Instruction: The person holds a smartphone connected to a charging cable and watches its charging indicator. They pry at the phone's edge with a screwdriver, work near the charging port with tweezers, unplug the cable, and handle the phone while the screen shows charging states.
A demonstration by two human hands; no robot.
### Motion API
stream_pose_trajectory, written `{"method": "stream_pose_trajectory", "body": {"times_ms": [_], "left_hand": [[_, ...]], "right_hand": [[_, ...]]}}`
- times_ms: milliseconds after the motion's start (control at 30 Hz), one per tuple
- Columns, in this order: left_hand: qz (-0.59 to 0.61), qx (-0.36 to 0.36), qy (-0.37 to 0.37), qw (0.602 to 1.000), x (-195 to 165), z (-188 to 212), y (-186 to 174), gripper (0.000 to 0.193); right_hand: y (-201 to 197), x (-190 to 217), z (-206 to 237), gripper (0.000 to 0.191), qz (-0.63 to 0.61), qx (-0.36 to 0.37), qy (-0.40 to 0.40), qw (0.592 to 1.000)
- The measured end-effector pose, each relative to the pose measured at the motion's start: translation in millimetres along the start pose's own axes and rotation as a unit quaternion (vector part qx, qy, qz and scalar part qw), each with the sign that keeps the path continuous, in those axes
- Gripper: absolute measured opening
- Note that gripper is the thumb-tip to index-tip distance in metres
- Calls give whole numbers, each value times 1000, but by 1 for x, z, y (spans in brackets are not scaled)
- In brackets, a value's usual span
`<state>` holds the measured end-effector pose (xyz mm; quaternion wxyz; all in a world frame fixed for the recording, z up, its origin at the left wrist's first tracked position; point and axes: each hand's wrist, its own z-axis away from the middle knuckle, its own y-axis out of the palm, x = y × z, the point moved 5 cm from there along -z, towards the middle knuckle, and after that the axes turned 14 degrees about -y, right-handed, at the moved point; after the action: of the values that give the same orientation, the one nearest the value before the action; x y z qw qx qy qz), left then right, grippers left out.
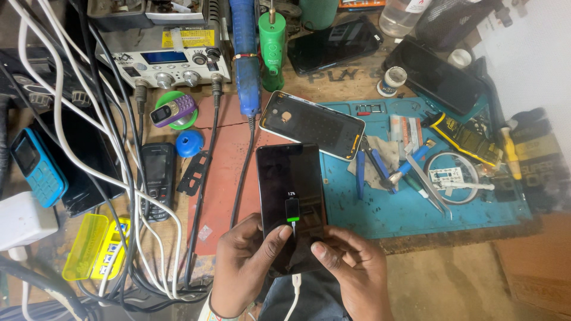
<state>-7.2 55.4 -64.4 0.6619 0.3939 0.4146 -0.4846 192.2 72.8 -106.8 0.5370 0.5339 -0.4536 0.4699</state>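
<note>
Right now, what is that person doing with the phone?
Both hands, left and right, hold a black phone over a messy repair bench. A white cable is plugged into its bottom, and the screen shows a green charging battery. Another phone lies face down on the blue mat, beside tweezers and other tools.

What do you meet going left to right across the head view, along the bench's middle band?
Blue keypad phone → black keypad phone → black smartphone, held by left hand and right hand → blue mat → tweezers.
</note>
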Motion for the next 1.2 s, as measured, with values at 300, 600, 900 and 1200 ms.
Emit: {"method": "stream_pose_trajectory", "body": {"times_ms": [300,600,900,1200], "left_hand": [[29,13,-21,999,-1,0,2,15],[7,2,-22,1000,1,-1,0,18],[1,1,-8,1000,1,0,-1,17],[9,-1,-24,1000,0,0,0,19]], "right_hand": [[1,0,1,31,-21,-5,-14,1000],[0,-3,1,30,-29,-2,-3,1000],[1,-1,1,29,-32,5,-21,999],[-1,-4,1,33,-23,-1,-12,1000]]}}
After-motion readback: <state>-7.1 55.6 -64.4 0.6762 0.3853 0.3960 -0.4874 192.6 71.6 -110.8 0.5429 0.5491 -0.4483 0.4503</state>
